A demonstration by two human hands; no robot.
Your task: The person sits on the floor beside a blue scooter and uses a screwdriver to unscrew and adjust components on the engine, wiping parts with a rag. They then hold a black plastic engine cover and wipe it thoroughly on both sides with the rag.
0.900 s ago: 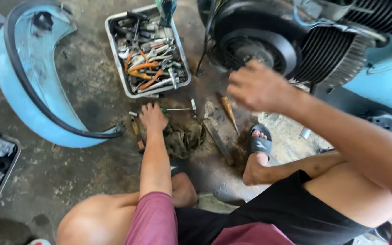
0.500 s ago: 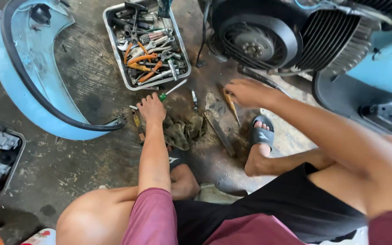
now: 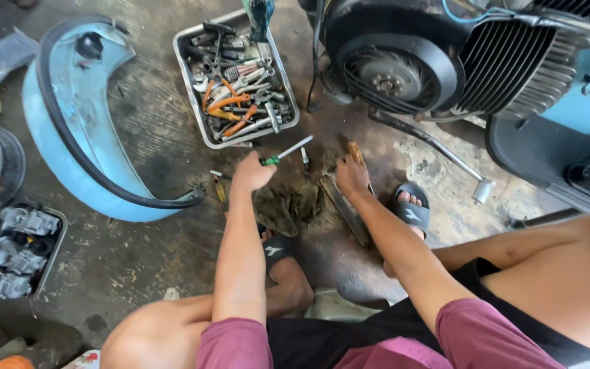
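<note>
A metal tray [image 3: 187,72] holds jumbled pliers and wrenches. Just below it, the left hand [image 3: 250,174] grasps a green-handled screwdriver [image 3: 286,151], shaft pointing up-right. The right hand [image 3: 352,176] presses flat on the floor [image 3: 138,253], grip released.

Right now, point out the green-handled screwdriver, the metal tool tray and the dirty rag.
green-handled screwdriver [image 3: 287,151]: head view, on its metal shaft.
metal tool tray [image 3: 192,102]: head view, on its left rim.
dirty rag [image 3: 288,208]: head view, on its middle folds.
</note>
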